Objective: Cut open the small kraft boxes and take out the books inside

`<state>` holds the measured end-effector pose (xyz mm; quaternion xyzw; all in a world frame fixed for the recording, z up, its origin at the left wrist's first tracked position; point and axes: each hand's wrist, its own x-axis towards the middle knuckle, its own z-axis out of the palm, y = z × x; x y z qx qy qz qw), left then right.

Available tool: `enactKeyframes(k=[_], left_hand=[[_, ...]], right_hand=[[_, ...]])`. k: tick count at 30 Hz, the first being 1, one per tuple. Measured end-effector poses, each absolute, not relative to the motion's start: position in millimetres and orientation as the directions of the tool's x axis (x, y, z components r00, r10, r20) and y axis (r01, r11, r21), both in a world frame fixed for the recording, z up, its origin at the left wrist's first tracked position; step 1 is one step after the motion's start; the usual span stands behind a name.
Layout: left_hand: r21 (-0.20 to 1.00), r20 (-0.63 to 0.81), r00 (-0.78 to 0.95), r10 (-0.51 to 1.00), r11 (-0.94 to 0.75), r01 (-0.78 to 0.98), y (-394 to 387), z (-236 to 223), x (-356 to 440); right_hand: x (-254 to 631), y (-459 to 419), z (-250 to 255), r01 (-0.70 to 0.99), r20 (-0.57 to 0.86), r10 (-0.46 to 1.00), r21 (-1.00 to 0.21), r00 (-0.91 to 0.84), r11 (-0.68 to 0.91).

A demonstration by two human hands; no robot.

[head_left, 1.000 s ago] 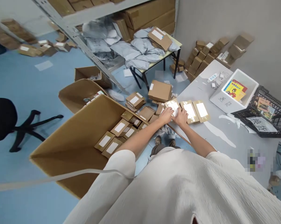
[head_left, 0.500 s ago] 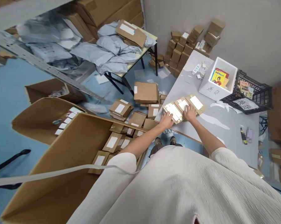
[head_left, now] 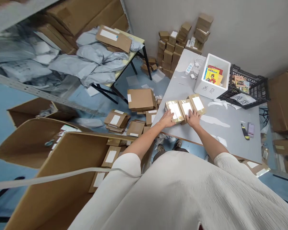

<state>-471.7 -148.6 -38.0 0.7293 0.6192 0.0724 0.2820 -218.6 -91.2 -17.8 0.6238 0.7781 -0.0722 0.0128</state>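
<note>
Three small cardboard boxes with white labels stand side by side near the left edge of the grey table. My left hand (head_left: 167, 119) grips the near left corner of the left box (head_left: 174, 108), its fingers along the side. My right hand (head_left: 193, 118) has its fingers bent over the near end of the middle box (head_left: 185, 104). Beside it, the right box (head_left: 197, 103) sits a little farther back, touching or nearly touching the middle one. Clear tape shines on the boxes. The undersides of both hands are hidden.
On the table (head_left: 220, 123) stand a white foam bin (head_left: 209, 91) and a black crate (head_left: 254, 84), both holding booklets. A yellow-black cutter (head_left: 245, 131) lies to the right. A large open carton (head_left: 69, 163) is at my left. Parcels crowd the floor, and grey bags (head_left: 91, 60) cover another table.
The view has turned, so the surroundings appear farther left. My left hand has shifted to the left box's outer side, and the boxes sit straighter. My right hand stays on the middle box.
</note>
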Motion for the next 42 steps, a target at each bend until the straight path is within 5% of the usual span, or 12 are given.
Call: enactKeyframes(k=[17,25,35,42], left_hand=[[0.483,-0.249,0.32,0.914,-0.17,0.859,-44,-39,-408],[0.424,-0.244,0.357,0.902,-0.232,0.875,-67,-29,-417],[0.52,-0.365,0.161,0.917,0.057,0.852,-85,-52,-505],[0.46,-0.234,0.235,0.944,-0.106,0.882,-115,-45,-515]], right_hand=[[-140,-50,-26,0.979,-0.095,0.991,-0.186,-0.095,0.076],[-169,-60,-12,0.883,-0.094,0.903,-0.273,-0.42,0.382],[-250,-80,-24,0.847,-0.315,0.795,-0.319,-0.518,0.426],[-275,-93,-42,0.905,-0.387,0.832,-0.313,-0.398,0.287]])
